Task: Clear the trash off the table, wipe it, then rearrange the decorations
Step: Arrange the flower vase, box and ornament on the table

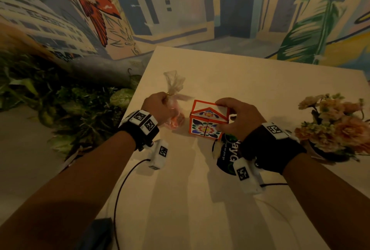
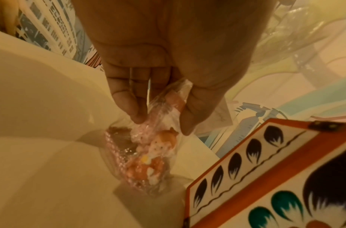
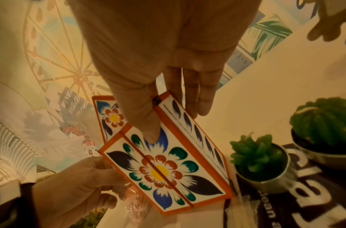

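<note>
Right hand: my right hand [image 1: 238, 118] grips the box [image 1: 207, 122], thumb on the flowered front, fingers over the back edge.
Left hand: my left hand [image 1: 158, 109] pinches the neck of the bag [image 1: 174, 118], which holds a small figurine and rests on the table [image 1: 260, 89] just left of the box.
Box: it stands mid-table, and its top looks partly raised, though I cannot tell how far.
Risk, near: 2 small potted plants [image 3: 259, 158] sit just beside the box on a dark printed sheet [image 3: 304, 200]; swinging the box right could topple them.
Risk, bag: I judge the plastic slippery, so a loose pinch may let the figurine drop onto the table.
Risk, far: the flowers [image 1: 336, 121] stand near my right wrist; a wide sweep of it could brush them.
Views: only the left wrist view shows the figurine's face and a hinge on the box; only the right wrist view shows the plants clearly; only the head view shows the flowers and the far table edge.
</note>
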### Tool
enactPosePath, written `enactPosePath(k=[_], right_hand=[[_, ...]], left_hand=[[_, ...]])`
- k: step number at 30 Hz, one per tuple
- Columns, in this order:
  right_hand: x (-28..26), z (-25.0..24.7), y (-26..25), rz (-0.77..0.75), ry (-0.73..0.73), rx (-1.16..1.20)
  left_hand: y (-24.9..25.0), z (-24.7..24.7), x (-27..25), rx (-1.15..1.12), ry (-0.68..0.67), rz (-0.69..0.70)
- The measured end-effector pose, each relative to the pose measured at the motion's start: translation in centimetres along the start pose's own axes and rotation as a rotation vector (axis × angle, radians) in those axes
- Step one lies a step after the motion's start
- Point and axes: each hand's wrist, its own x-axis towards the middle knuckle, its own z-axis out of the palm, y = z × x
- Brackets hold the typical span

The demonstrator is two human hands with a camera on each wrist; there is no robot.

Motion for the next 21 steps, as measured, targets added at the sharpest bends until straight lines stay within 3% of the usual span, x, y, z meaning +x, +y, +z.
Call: enactPosePath(k=[13, 21], right_hand=[[0.8, -0.8, -2.2, -0.011, -0.097, -0.24], [0.8, -0.8, -2.2, -0.02, -0.089, -0.235]], left_hand=[[0.0, 0.6, -1.4, -0.213, 0.007, -0.075], [0.3, 1.7, -2.2, -0.204, 0.076, -0.1]])
